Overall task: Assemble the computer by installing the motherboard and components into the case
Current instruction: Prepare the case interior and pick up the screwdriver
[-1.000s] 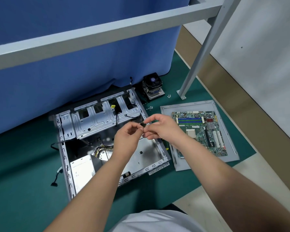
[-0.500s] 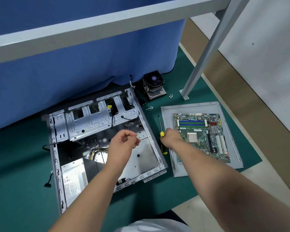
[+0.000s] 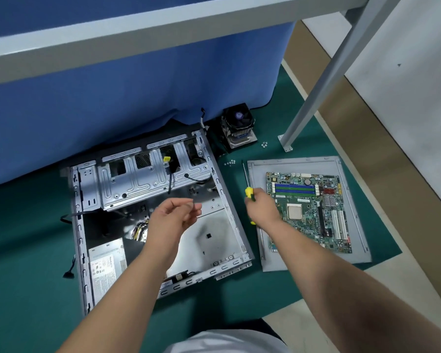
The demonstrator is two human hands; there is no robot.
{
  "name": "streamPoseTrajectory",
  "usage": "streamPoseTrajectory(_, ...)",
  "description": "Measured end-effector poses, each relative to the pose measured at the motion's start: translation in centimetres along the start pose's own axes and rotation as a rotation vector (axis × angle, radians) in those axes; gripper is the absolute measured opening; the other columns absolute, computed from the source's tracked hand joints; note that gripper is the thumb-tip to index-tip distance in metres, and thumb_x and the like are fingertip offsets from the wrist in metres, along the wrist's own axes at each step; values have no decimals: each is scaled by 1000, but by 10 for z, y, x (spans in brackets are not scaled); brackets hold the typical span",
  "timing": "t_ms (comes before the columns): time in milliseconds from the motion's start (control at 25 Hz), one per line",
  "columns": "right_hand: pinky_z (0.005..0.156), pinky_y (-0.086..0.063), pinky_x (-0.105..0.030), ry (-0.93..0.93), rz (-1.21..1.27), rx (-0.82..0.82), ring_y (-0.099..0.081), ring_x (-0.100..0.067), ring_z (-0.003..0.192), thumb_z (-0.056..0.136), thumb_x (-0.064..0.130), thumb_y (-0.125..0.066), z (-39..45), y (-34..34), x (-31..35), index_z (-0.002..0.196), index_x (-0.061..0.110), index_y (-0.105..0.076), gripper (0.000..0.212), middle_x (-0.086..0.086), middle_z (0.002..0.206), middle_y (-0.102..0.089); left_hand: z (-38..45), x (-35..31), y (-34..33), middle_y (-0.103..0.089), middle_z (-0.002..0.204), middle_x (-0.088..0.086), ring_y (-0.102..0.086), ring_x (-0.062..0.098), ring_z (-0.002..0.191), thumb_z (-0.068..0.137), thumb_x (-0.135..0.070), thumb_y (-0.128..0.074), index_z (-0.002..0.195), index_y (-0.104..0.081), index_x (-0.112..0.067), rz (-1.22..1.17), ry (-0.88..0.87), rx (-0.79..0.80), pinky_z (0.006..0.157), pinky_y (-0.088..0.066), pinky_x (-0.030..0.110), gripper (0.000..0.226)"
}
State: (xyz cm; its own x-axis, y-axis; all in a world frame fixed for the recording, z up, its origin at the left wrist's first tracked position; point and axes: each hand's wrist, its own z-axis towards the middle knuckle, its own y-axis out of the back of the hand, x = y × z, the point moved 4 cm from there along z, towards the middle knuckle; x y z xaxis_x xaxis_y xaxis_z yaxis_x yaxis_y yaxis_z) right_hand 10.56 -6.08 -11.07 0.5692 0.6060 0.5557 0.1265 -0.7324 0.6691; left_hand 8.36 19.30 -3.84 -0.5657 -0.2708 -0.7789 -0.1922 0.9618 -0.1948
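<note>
The open case lies on the green mat against the blue curtain's edge. Beside it, toward the mat's right edge, the motherboard rests on a grey panel. My right hand grips the screwdriver between them. My left hand hovers over the case, fingertips pinched; what they hold I cannot tell.

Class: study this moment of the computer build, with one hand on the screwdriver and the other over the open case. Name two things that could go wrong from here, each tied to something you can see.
1. The left hand pinches a tiny part over the open case; if dropped, it could get lost inside.
2. The right hand has its grip on the screwdriver right beside the bare motherboard; a careless lift might scrape it.
</note>
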Motion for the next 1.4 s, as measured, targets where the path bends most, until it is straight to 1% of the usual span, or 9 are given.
streamPoseTrajectory(120,59,-38,-33,223,298,-76,-50,-13,63,105,36,-44,-33,23,19,107,30,-60,17,7,74,-57,0,-7,2,-75,108,24,-74,33,102,99,1,-57,106,-63,-2,-220,76,18,92,-58,42,10)
streamPoseTrajectory(200,56,-38,-33,337,427,68,-46,-11,59,99,52,-44,-62,27,33,109,35,-63,27,10,68,-53,-3,-10,2,-74,114,23,-73,34,107,101,-4,-54,107,-58,-4,-323,118,57,90,-59,41,7)
streamPoseTrajectory(280,53,-40,-26,437,367,190,-49,-7,57,96,62,-49,-96,20,45,117,41,-65,34,5,69,-56,-9,-12,3,-72,119,22,-72,35,110,100,-5,-51,104,-56,-3,-454,171,106,85,-62,39,6)
streamPoseTrajectory(400,55,-42,-21,536,239,263,-50,-6,57,97,61,-52,-139,4,58,105,34,-68,33,5,68,-56,-22,-14,11,-70,124,24,-70,38,113,97,-5,-46,101,-56,-3,-691,228,174,85,-62,45,12)
streamPoseTrajectory(560,60,-42,-27,601,76,256,-45,-4,60,103,53,-52,-181,-16,66,102,23,-69,34,0,67,-53,-44,-15,36,-68,126,27,-69,41,115,93,-3,-42,96,-52,-7,-864,217,232,89,-58,58,12)
streamPoseTrajectory(760,62,-42,-28,577,109,252,-46,-6,60,104,46,-55,-224,-41,68,97,34,-69,19,12,63,-50,-73,-11,68,-68,124,27,-70,41,112,90,-2,-41,93,-50,-9,-915,215,267,84,-60,58,12)
streamPoseTrajectory(960,60,-44,-25,519,163,248,-47,-9,54,104,41,-56,-260,-70,67,99,22,-70,24,10,60,-50,-97,-3,98,-69,124,26,-71,39,111,76,-2,-46,90,-58,-1,-930,196,303,86,-60,57,18)
streamPoseTrajectory(1120,59,-43,-24,495,269,281,-44,-11,52,105,36,-57,-288,-91,69,81,41,-65,26,9,60,-48,-111,8,120,-70,123,25,-71,38,110,76,-1,-45,92,-63,7,-904,203,299,91,-58,56,26)
streamPoseTrajectory(1400,60,-40,-21,566,-7,94,-54,-7,65,103,50,-53,-309,-91,58,96,39,-67,19,15,68,-62,-131,19,140,-72,115,28,-73,38,106,96,-3,-41,90,-53,-4,-668,165,223,89,-60,53,14)
